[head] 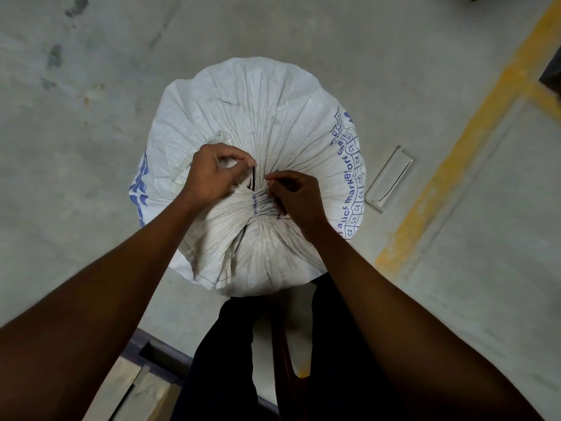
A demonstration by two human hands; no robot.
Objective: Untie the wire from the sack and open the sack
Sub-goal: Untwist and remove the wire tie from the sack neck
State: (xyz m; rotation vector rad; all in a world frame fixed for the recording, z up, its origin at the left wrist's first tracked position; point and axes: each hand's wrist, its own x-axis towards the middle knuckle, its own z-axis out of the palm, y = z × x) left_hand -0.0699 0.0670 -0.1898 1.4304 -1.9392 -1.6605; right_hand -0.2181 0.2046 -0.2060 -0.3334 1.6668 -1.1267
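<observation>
One white woven sack (pixel 273 117), printed in blue, stands full on the concrete floor (pixel 91 86), its top gathered into a tight neck right below the camera. Both bare hands work at that neck, and the left hand (pixel 212 174) sits on the left of the gather, its grip closed in a pinch on a bunch of sack cloth just beside the wire (pixel 252 177). That wire is a thin dark strand whose visible length runs away from the person, between the two hands. To its right, the right hand (pixel 296 196) has thumb and forefinger nearly closed at the gather; what they pinch is too small to tell. My judgement: the left hand is nearer the wire, so loosening probably starts there. A yellow painted line (pixel 455 153) crosses the floor on the right, and a pale flat panel (pixel 388 177) lies near the sack.
</observation>
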